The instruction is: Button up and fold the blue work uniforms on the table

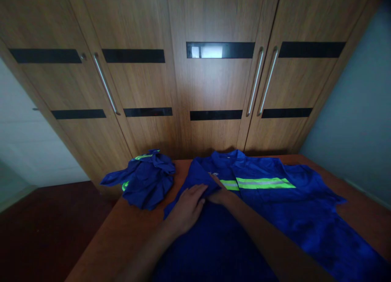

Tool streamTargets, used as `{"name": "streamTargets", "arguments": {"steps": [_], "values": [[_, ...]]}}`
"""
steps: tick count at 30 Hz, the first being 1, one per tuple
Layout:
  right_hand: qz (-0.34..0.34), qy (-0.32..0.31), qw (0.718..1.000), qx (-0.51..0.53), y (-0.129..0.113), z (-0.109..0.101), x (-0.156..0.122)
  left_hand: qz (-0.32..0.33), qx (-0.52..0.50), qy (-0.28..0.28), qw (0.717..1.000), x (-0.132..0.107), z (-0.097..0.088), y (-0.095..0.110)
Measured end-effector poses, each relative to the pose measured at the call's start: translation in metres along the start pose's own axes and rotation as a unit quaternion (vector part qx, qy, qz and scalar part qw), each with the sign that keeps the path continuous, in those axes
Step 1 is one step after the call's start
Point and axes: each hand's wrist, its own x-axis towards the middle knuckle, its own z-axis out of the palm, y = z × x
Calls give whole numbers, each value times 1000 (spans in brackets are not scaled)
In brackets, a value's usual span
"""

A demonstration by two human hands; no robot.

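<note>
A blue work shirt (259,204) with a collar and a bright yellow-green reflective band lies spread out, front up. Its sleeve on the left (200,174) is folded inward over the chest. My left hand (189,206) rests on this folded part, fingers stretched out along the cloth. Beside it, my right hand (219,194) reaches in at the sleeve's end and holds the cloth there; the fold partly hides its fingers. The lower part of the shirt is dark and runs out of view towards me.
A crumpled blue garment (149,180) with similar bands sits at the left edge of the reddish-brown surface (113,241). Behind stands a wooden wardrobe (214,86) with long metal handles. Dark red floor (51,229) shows at left, a pale wall (360,123) at right.
</note>
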Motion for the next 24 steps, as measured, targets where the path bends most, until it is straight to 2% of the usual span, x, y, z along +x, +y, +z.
{"name": "streamTargets", "arguments": {"steps": [4,6,8,11,16,20,22,24], "values": [[40,62,997,-20,43,-16,-41,13,103,-65,992,-13,15,-6],[56,83,994,-40,57,-22,-56,23,133,-84,987,-18,20,-11],[63,102,992,-46,63,-26,-65,30,148,-94,984,-21,22,-14],[41,124,991,-32,54,-31,-67,26,146,-90,985,-20,19,-16],[-35,141,989,-22,9,-38,-39,17,156,-50,986,-19,7,-26],[-120,91,988,-45,-22,-33,1,17,194,-41,980,-29,3,-41],[-94,45,994,-41,-25,-26,20,11,208,-49,977,-37,3,-45],[-24,6,999,-29,-21,-17,35,6,219,-50,974,-44,5,-47]]}}
